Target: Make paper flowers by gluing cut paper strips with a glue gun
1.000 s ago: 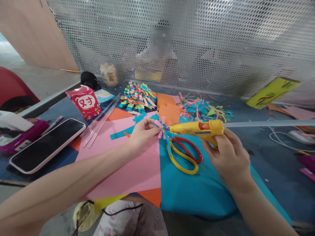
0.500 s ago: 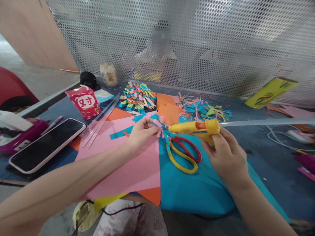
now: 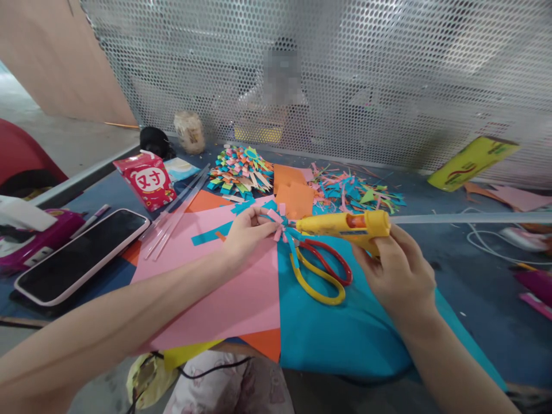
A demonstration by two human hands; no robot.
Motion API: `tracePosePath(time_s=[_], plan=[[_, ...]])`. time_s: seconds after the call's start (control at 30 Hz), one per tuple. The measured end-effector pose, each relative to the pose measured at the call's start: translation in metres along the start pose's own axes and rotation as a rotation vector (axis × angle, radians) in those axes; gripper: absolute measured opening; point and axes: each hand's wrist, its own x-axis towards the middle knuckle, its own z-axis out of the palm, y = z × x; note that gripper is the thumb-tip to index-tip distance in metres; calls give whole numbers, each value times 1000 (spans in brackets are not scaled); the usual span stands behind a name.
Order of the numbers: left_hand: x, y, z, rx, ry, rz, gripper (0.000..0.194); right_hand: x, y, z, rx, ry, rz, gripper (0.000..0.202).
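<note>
My left hand (image 3: 249,234) pinches a small paper flower (image 3: 280,217) with pink and blue strips, above the line where the pink sheet (image 3: 207,287) meets the blue sheet (image 3: 345,339). My right hand (image 3: 401,270) is wrapped around the handle of a yellow glue gun (image 3: 345,224), a long clear glue stick (image 3: 466,218) jutting from its back. The gun's nozzle points left and meets or nearly meets the flower; I cannot tell whether it touches. Beneath lie scissors (image 3: 321,287) with red and yellow handles, their blades hidden. Blue strips (image 3: 213,233) rest beside my left hand.
Behind my hands are a pile of folded paper pieces (image 3: 241,169), orange paper (image 3: 294,198) and shredded scraps (image 3: 349,190). A phone (image 3: 81,253), a red packet (image 3: 146,179) and clear sticks (image 3: 172,221) lie left. A perforated metal panel (image 3: 366,75) closes the back; a person sits beyond.
The rear of the glue gun and my right hand have shifted slightly right. My left hand and the paper flower keep nearly the same place.
</note>
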Motion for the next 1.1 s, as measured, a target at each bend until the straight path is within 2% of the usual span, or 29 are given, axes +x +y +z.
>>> tracePosePath(time_s=[0.37, 0.53, 0.6, 0.7, 0.8, 0.87, 0.93, 1.0, 1.1], plan=[[0, -1, -2, -44, 5, -20, 20, 1, 1, 1, -28, -25, -45, 42], [-1, 5, 0, 14, 58, -25, 18, 3, 1, -1, -106, 10, -69, 37], [0, 6, 0, 21, 105, 0, 17, 3, 3, 1, -142, 22, 13, 37], [3, 6, -1, -32, 146, 25, 20, -1, 15, 11, -125, -36, 300, 39], [4, 4, -1, -93, 160, -4, 26, -13, 36, 29, -73, -221, 577, 39], [4, 4, -1, -128, 164, -34, 30, -23, 51, 43, -81, -406, 739, 34], [4, 4, -1, -161, 134, -53, 31, -31, 62, 52, -89, -482, 782, 32], [3, 5, -1, -186, 79, -66, 29, -32, 65, 55, -105, -506, 804, 33], [0, 8, 1, -238, 38, -106, 29, -17, 55, 47, -69, -503, 752, 34]])
